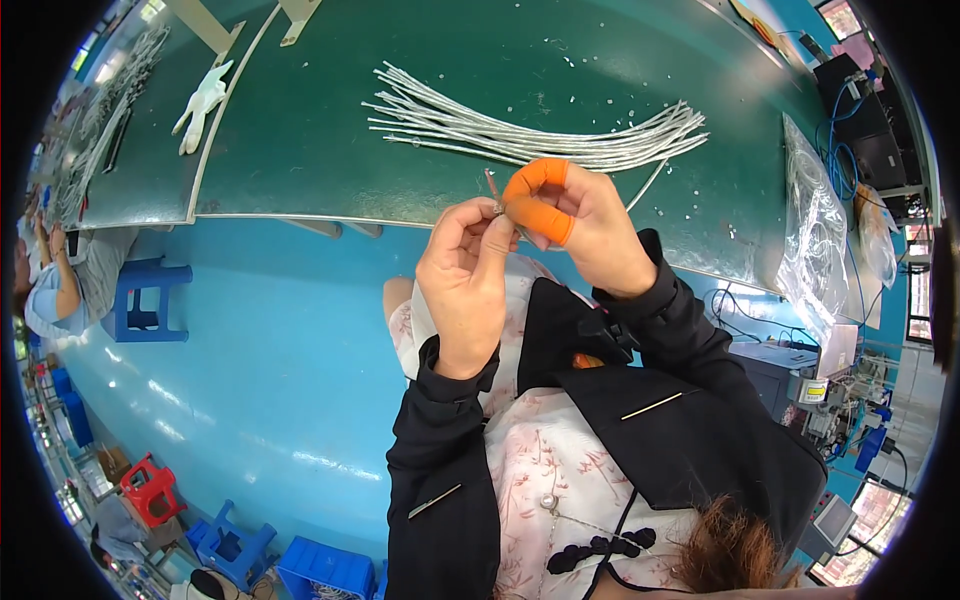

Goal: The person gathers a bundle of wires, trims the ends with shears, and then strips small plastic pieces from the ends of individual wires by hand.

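Observation:
Both hands meet over the front edge of the green table (300, 180). My left hand (465, 275) is closed, its thumb and fingertips pinching the end of a thin cable (491, 182), where a short reddish-brown tip sticks up. My right hand (600, 225) wears orange finger covers on thumb and forefinger. Those two fingers press together at the same cable end, touching the left fingertips. Most of the cable is hidden behind my fingers. Just beyond lies a loose bundle of silvery braided cables (540, 140), and one single strand (648, 186) slants out from behind my right hand.
Small scraps dot the table beyond the bundle. A white glove (205, 108) lies at the left, past a metal edge strip. Clear plastic bags (812, 225) hang at the right end near blue cords. Another person sits far left beside a blue stool (150, 300).

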Available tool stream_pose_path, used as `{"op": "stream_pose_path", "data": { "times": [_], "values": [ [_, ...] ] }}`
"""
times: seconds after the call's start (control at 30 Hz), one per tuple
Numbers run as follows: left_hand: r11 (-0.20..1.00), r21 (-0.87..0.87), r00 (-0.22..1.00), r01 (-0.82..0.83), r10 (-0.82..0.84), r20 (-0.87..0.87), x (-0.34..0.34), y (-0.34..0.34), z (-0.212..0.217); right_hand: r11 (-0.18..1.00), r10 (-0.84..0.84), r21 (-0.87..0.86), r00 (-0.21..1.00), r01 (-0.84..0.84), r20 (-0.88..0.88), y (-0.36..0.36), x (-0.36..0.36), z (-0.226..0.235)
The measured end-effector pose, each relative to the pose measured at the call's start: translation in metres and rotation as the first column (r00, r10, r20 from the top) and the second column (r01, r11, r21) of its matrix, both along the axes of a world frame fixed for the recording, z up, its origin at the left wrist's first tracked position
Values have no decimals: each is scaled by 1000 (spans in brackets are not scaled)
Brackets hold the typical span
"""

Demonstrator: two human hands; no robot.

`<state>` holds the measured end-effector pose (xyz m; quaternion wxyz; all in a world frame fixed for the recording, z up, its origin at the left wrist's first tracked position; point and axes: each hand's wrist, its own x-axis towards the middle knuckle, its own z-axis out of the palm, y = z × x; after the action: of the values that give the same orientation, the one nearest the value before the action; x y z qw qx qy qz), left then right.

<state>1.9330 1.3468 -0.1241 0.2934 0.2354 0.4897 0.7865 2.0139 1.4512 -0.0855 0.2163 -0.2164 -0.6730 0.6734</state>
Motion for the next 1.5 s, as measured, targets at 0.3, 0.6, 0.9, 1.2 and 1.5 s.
{"op": "stream_pose_path", "data": {
  "times": [0.3, 0.6, 0.9, 1.2, 1.5],
  "values": [
    [997, -50, 992, 63, -57, 110, -5, -1, 1, 920, -72, -389, 994, 36, -78, -3, -2, 2],
    [998, -31, 997, 49, -46, 65, -1, -1, -1, 940, 2, -340, 998, -23, -61, 6, 1, -13],
    [999, -15, 991, 51, -49, 123, -6, -1, -7, 980, -71, -191, 990, 47, -120, -2, -8, -1],
    [998, -39, 995, 57, -54, 87, -6, -3, -7, 848, 8, -529, 997, -45, -71, 18, -5, -16],
    [999, -21, 989, 39, -36, 145, -13, -4, -10, 990, 139, -29, 990, -139, 16, 17, 0, -12]
  ]
}}
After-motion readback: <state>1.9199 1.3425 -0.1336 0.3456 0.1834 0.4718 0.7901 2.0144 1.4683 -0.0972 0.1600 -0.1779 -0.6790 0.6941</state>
